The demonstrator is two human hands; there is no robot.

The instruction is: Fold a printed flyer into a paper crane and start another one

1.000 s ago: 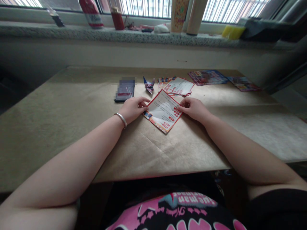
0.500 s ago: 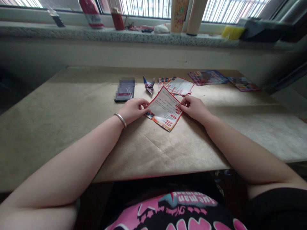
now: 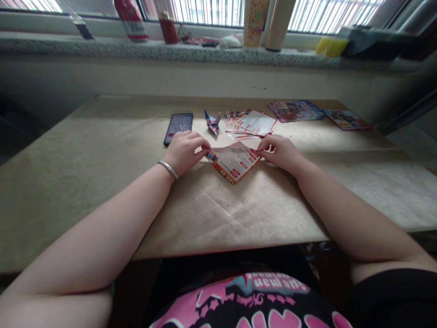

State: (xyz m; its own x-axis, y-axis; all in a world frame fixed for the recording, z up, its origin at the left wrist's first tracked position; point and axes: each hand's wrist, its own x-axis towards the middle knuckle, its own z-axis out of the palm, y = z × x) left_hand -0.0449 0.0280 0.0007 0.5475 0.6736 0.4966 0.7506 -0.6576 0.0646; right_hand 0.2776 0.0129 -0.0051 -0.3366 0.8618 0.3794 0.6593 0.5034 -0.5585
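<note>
A square sheet of printed paper [image 3: 235, 161], white with red labels and an orange border, is stretched between my hands, one corner toward me. My left hand [image 3: 188, 149], with a silver bangle at the wrist, pinches its left corner. At the right corner, the fingers of my right hand [image 3: 280, 152] are closed on the paper. The sheet's middle sags and its far part looks bent. Beyond it sits a folded paper crane [image 3: 212, 122], blue and reddish. A phone [image 3: 179, 125] lies just past my left hand, partly covered by it.
Several similar printed sheets [image 3: 256, 123] lie fanned behind the held paper. Colourful booklets [image 3: 295, 111] rest at the table's far right. Along the stone windowsill [image 3: 191, 52] stand a pink bottle [image 3: 131, 20], a red container [image 3: 168, 29], tall cylinders and a yellow object [image 3: 332, 46].
The paper has gone from lying flat to sagging, its far corner lower and nearer me. My left hand has turned and risen a little, now overlapping the phone. My right hand has barely moved.
</note>
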